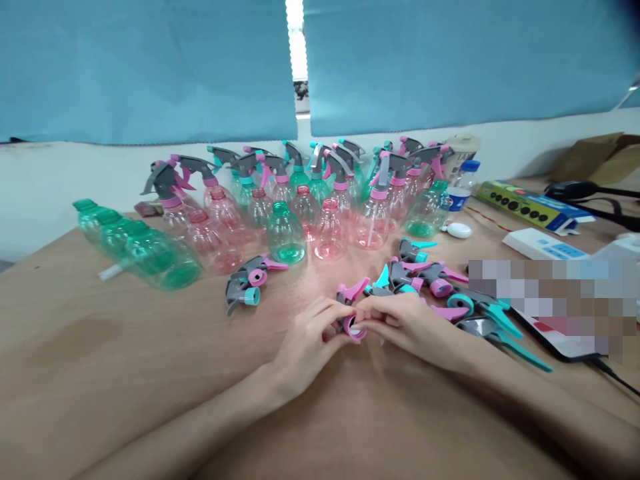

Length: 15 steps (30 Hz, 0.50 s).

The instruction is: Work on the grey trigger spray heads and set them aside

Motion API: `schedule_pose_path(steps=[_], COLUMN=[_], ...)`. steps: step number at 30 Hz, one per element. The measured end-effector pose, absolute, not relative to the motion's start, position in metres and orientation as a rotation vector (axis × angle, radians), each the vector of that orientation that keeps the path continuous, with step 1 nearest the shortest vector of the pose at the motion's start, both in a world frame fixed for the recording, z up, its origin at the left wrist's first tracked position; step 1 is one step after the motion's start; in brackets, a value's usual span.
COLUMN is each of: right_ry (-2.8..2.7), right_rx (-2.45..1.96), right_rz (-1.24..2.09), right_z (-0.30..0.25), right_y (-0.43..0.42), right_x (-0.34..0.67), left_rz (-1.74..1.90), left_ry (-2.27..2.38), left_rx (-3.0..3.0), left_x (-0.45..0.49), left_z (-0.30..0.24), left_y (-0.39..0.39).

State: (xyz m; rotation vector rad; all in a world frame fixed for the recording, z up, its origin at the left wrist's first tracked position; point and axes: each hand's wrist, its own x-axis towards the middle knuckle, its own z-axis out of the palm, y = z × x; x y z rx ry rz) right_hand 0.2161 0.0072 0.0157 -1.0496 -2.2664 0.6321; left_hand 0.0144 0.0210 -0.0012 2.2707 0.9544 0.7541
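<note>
My left hand is closed around a pink and grey spray trigger head, its pink collar facing me. The fingertips of my right hand pinch together at that collar, where a small whitish bit shows; what they grip is too blurred to name. Just beyond my right hand lies a pile of loose spray trigger heads in grey with pink or turquoise parts. Two more trigger heads rest to the left, beyond my left hand.
Pink and green spray bottles stand along the back, many with trigger heads on. Green bottles cluster at the left. To the right are a phone with a cable, a power strip, a long box and a cardboard box.
</note>
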Motion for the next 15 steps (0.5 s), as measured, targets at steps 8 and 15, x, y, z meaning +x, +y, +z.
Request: schedule_pose_path(steps=[8,15], right_ry=[-2.282,-2.181], right_rx=[-1.221,-1.292], right_rz=[0.660,0.764], right_z=[0.017,0.026], right_y=[-0.001,-0.006], right_x=[0.213,0.214], left_rz=[0.738,0.824], left_ry=[0.984,1.091], left_rx=[2.229,2.054], left_x=[0.015,0.016], left_z=[-0.001,0.004], left_y=[0.024,0.029])
